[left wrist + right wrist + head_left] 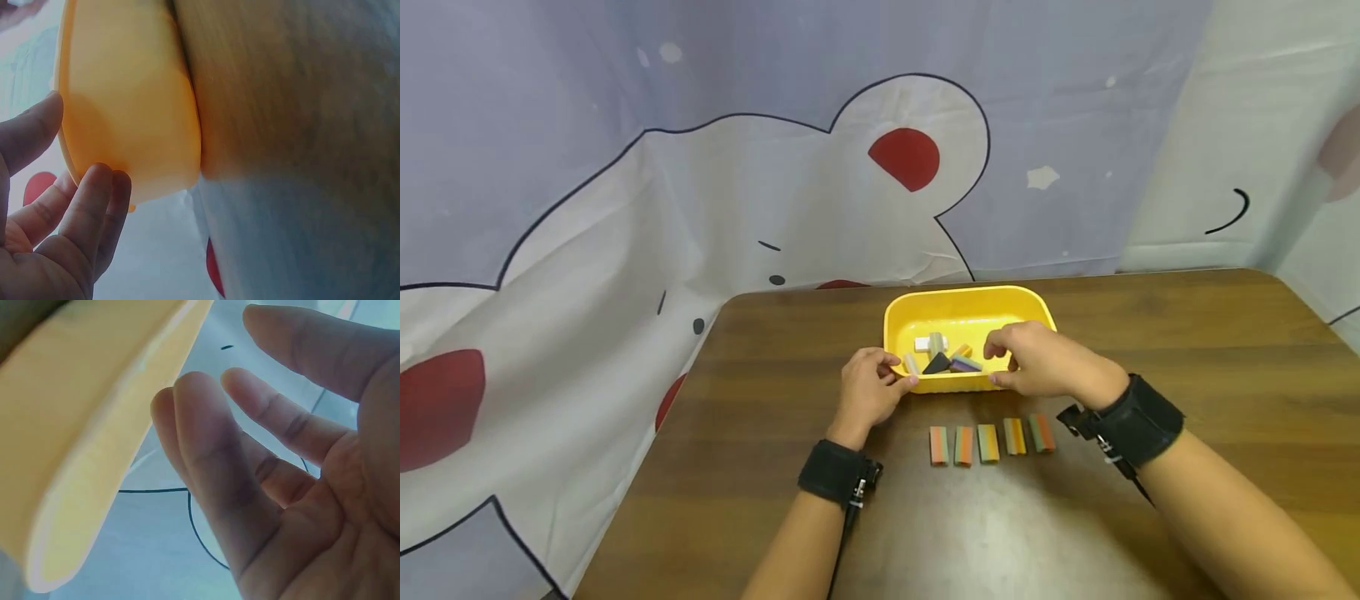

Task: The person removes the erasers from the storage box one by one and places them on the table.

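Note:
A yellow plastic tray [955, 310] stands toward the back of the table. My left hand [868, 387] grips its near left corner; in the left wrist view the thumb is at the rim and other fingers lie against the outer wall. Over the near right part of the tray hovers my right hand [1037, 358], fingers loosely bent and nothing between them in the right wrist view. Inside the tray lie several small pieces, among them a black one [937, 363], a purple striped block [966, 364] and a white block [922, 343].
In front of the tray, several small striped blocks [988, 443] stand in a side-by-side row on the wooden table [775, 400]. A printed cloth [715, 192] hangs behind the table and down its left side. Both wrists wear black straps.

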`<action>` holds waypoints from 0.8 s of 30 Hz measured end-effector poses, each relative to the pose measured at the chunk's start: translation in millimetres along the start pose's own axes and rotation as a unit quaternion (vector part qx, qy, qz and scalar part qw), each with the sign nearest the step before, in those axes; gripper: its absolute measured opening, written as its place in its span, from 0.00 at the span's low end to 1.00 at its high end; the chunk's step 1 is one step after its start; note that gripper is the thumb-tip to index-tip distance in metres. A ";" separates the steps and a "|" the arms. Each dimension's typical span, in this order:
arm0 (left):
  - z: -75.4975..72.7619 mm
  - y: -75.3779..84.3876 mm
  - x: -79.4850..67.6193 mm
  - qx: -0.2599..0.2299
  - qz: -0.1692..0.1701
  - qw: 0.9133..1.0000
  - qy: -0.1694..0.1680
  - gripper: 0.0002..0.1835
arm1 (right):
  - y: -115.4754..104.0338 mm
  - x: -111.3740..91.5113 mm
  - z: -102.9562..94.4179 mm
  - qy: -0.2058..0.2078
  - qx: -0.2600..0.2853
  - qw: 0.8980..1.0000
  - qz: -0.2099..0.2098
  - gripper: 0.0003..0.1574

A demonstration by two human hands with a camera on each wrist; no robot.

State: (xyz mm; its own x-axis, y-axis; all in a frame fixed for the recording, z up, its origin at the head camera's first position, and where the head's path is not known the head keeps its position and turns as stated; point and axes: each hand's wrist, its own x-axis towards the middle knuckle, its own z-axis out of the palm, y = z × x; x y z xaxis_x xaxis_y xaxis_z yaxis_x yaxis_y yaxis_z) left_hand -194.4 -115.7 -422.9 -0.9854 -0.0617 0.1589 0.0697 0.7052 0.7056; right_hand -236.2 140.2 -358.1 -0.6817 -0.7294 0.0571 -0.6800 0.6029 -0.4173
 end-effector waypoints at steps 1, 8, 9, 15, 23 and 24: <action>-0.5 0.8 0.8 -0.002 -0.002 1.000 0.001 0.19 | 0.7 7.1 -4.3 -0.006 -0.006 1.000 -0.002 0.13; -0.6 2.5 0.6 0.008 -0.015 1.000 -0.007 0.18 | 9.4 53.4 -19.2 -0.039 -0.025 0.999 -0.004 0.15; -0.6 2.8 0.8 0.008 -0.013 1.000 -0.005 0.18 | 11.5 59.7 -19.9 -0.044 -0.029 0.999 -0.004 0.16; -1.3 4.7 3.8 0.004 -0.014 1.000 -0.001 0.18 | 21.2 93.8 -21.9 -0.096 -0.046 0.994 -0.009 0.20; -1.6 3.5 5.0 0.011 -0.016 1.000 -0.005 0.19 | 33.8 121.0 -9.7 -0.145 -0.031 0.989 0.014 0.21; -1.2 3.2 5.0 0.013 -0.015 1.000 -0.006 0.19 | 34.4 122.7 -7.8 -0.152 -0.030 0.988 0.021 0.21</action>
State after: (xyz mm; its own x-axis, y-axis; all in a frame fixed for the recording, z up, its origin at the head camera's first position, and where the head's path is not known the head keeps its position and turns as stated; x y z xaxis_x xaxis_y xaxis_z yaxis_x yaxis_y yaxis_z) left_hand -198.9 -114.6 -418.9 -0.9888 -0.0745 0.1296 0.0363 0.7216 0.6914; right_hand -345.4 73.9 -358.3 -0.6032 -0.7614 -0.2373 -0.6739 0.6458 -0.3589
